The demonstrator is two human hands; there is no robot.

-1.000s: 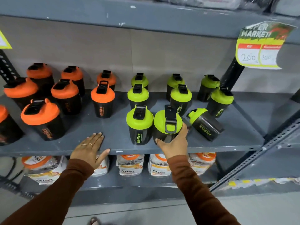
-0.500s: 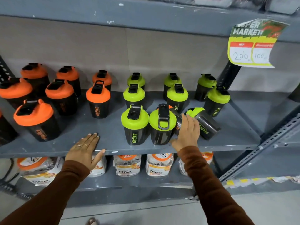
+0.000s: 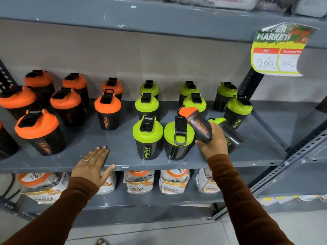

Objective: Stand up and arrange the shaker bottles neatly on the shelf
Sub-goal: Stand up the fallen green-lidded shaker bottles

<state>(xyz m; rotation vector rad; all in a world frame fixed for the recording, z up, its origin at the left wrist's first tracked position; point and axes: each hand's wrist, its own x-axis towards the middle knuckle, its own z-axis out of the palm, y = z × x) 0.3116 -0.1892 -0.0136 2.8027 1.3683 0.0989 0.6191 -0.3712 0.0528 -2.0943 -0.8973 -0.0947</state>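
Black shaker bottles stand on a grey shelf (image 3: 261, 145). Orange-lidded ones (image 3: 108, 110) fill the left half, green-lidded ones (image 3: 147, 137) the middle and right. My right hand (image 3: 213, 144) grips an orange-lidded shaker (image 3: 198, 123), tilted with its lid up and to the left, just above the shelf among the green ones. Behind that hand a green-lidded shaker (image 3: 230, 137) lies on its side. My left hand (image 3: 92, 165) rests flat on the shelf's front edge, fingers spread, holding nothing.
A yellow price sign (image 3: 279, 50) hangs from the shelf above at the right. Bagged products (image 3: 138, 181) sit on the lower shelf. A slotted metal upright (image 3: 290, 163) runs diagonally at the right. The right end of the shelf holds no bottles.
My right hand let go of the front green-lidded shaker, moved right and lifted an orange-lidded shaker that lay hidden behind it. My left hand stayed on the shelf edge.
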